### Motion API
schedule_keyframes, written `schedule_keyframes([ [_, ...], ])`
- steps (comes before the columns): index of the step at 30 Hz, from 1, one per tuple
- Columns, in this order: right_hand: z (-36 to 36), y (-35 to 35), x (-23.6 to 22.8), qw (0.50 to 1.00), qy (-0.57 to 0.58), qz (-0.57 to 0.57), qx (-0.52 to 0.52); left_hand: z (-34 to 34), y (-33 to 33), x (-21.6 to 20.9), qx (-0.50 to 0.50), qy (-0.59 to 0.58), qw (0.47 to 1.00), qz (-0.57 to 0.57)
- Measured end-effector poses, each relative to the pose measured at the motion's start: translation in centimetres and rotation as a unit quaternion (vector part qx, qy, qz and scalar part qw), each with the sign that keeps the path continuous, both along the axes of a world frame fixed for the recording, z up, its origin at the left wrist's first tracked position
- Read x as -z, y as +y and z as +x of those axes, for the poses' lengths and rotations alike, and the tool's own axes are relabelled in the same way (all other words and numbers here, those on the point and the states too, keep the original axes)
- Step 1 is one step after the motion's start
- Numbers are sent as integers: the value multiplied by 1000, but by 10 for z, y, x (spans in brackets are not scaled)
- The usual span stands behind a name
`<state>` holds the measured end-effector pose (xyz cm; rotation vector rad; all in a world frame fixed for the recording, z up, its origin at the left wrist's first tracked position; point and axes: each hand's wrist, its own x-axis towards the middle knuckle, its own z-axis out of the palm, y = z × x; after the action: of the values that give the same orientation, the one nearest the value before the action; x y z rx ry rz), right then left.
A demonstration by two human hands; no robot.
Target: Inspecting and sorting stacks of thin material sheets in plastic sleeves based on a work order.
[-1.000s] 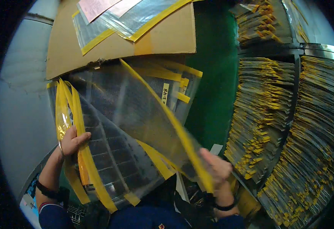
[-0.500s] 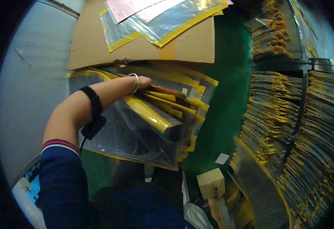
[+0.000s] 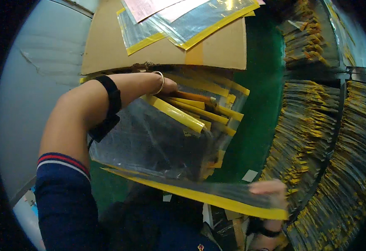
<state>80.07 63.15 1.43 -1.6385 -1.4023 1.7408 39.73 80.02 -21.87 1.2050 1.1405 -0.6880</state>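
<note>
My left hand [image 3: 170, 86] is at the upper edge of a bundle of yellow-edged plastic sheets [image 3: 162, 142], with its fingers mostly hidden but closed over the edges. The bundle's dark, see-through sheets fan out to the right in overlapping layers. Low on the right, my right hand [image 3: 270, 190], slightly blurred, grips one end of a single yellow-edged plastic sheet [image 3: 199, 197]. That sheet stretches leftward across the front of my body, just below the bundle.
Beyond the bundle lies a cardboard box [image 3: 216, 46], topped by more yellow-edged sheets [image 3: 216, 21] and pink papers [image 3: 149, 6]. Dense rows of similar sheets [image 3: 304, 138] fill racks on the right. A pale wall panel [image 3: 36, 83] is at left, above green floor [image 3: 258, 121].
The single sheet has swung from the lower right to across my front, and my right hand has come into view with it. My left hand stays at the bundle.
</note>
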Motion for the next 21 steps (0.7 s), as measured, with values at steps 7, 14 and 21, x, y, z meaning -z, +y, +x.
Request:
schedule_keyframes([
  [7, -125, 5, 96, 967, 231, -16, -104, -8, -19, -26, -126, -20, 991, 44],
  [14, -159, -36, 140, 985, 115, 23, -125, 8, -31, -78, -140, 54, 988, 21],
  [21, -95, -47, 76, 881, 143, 21, -450, -26, -98, -103, -3, -5, 972, 237],
])
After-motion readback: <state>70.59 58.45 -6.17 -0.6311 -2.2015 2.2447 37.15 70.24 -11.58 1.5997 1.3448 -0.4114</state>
